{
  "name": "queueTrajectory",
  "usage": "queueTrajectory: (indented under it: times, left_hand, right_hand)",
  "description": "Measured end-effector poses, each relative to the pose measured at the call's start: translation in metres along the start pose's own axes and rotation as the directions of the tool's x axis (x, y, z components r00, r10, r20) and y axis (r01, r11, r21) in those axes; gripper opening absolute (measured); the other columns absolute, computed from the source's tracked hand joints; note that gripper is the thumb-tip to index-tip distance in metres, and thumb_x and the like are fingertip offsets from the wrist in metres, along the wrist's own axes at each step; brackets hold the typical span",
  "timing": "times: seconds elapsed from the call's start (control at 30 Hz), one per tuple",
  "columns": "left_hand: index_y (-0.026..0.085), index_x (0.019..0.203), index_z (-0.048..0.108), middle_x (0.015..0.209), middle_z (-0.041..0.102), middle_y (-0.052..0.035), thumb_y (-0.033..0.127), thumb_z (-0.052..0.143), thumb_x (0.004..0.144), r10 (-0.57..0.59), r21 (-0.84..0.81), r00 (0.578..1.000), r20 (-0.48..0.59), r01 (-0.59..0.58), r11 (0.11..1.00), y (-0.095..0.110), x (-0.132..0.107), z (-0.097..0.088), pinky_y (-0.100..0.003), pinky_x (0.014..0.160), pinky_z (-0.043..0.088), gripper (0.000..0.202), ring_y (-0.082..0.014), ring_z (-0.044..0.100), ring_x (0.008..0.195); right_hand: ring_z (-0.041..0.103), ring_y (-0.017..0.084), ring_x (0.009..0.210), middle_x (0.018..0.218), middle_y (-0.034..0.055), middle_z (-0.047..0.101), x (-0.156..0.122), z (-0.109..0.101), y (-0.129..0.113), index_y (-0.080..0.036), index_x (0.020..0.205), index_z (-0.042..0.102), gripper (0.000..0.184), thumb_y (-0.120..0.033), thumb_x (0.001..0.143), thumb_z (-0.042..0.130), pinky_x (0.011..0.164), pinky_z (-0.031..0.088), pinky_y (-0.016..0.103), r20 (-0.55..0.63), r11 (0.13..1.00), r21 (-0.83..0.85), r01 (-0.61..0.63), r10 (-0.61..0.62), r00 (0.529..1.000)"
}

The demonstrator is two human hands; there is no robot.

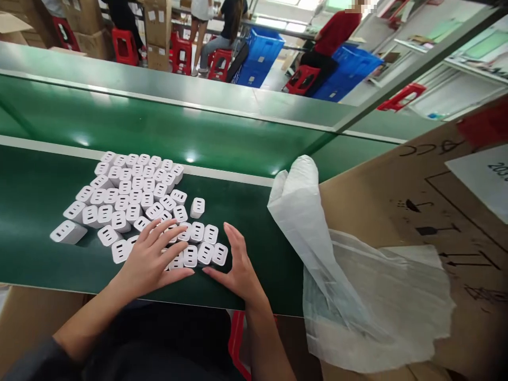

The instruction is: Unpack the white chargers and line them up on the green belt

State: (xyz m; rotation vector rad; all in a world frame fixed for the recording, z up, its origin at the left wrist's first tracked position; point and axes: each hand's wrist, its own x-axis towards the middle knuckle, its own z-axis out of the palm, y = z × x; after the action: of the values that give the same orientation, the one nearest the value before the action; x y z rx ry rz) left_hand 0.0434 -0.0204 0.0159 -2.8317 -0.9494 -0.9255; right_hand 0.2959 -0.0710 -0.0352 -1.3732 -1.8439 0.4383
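Observation:
Several white charger blocks with dark port slots stand close together on the green work surface. My left hand lies over the near part of the group, its fingers spread and hiding some blocks. At the right end of the near rows, my right hand is curved beside the blocks, thumb and fingers apart. A short double row of blocks sits between the two hands. One block stands apart behind that row, and another block leans at the far left.
A roll of thin white sheeting rests at the right, its loose end hanging over the front edge. Beside it stands a large cardboard box. Beyond the green back panel are people, red stools and blue crates.

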Motion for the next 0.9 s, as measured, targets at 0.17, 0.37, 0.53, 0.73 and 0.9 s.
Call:
queueTrajectory:
  times: [0.17,0.37,0.53,0.73,0.9]
  left_hand:
    - [0.023,0.111,0.063,0.112,0.069,-0.0113,0.044,0.075,0.080,-0.085,0.021,0.952,-0.293,0.095,0.995,-0.004,-0.035,0.012,-0.053,0.105,0.045,0.039,-0.0319,0.056,0.121]
    - [0.022,0.100,0.060,0.096,0.069,-0.0072,0.035,0.078,0.077,-0.006,0.002,0.919,-0.395,0.007,1.000,-0.004,-0.045,0.020,-0.042,0.092,0.054,0.032,-0.0254,0.060,0.106]
    - [0.021,0.103,0.056,0.102,0.068,-0.0075,0.030,0.081,0.075,0.001,-0.055,0.957,-0.290,-0.017,0.998,-0.002,-0.034,0.022,-0.039,0.088,0.056,0.038,-0.0237,0.062,0.102]
    - [0.026,0.108,0.051,0.098,0.069,-0.0043,0.030,0.079,0.076,-0.004,-0.108,0.946,-0.324,-0.033,0.994,-0.001,-0.043,0.021,-0.038,0.084,0.058,0.043,-0.0215,0.064,0.096]
    - [0.029,0.116,0.048,0.098,0.070,-0.0039,0.031,0.080,0.074,-0.118,-0.151,0.914,-0.389,0.064,0.987,0.000,-0.058,0.015,-0.041,0.083,0.055,0.052,-0.0234,0.064,0.095]
  right_hand:
    - [0.046,0.034,0.131,0.145,0.0148,0.039,-0.003,0.003,0.005,-0.031,0.154,0.020,0.095,-0.056,0.080,0.074,0.104,0.048,0.054,0.079,0.999,-0.028,-0.044,0.046,0.996]
    - [0.058,0.026,0.110,0.124,0.0105,0.050,-0.002,-0.003,0.001,-0.030,0.146,0.037,0.073,-0.044,0.084,0.074,0.089,0.057,0.042,0.096,0.998,-0.048,-0.030,0.035,0.995]
    - [0.059,0.021,0.100,0.111,0.0061,0.051,0.000,0.003,-0.002,-0.033,0.138,0.048,0.051,-0.034,0.091,0.068,0.084,0.057,0.035,0.111,0.996,-0.058,0.070,-0.063,0.992]
    - [0.060,0.021,0.100,0.114,0.0064,0.052,0.000,0.007,-0.005,-0.035,0.142,0.046,0.057,-0.037,0.090,0.069,0.086,0.057,0.036,0.143,0.996,-0.029,0.084,-0.079,0.987]
    - [0.059,0.024,0.105,0.117,0.0079,0.051,0.000,0.006,-0.003,-0.034,0.147,0.042,0.065,-0.039,0.088,0.070,0.089,0.057,0.039,0.196,1.000,0.018,0.014,-0.017,0.981]
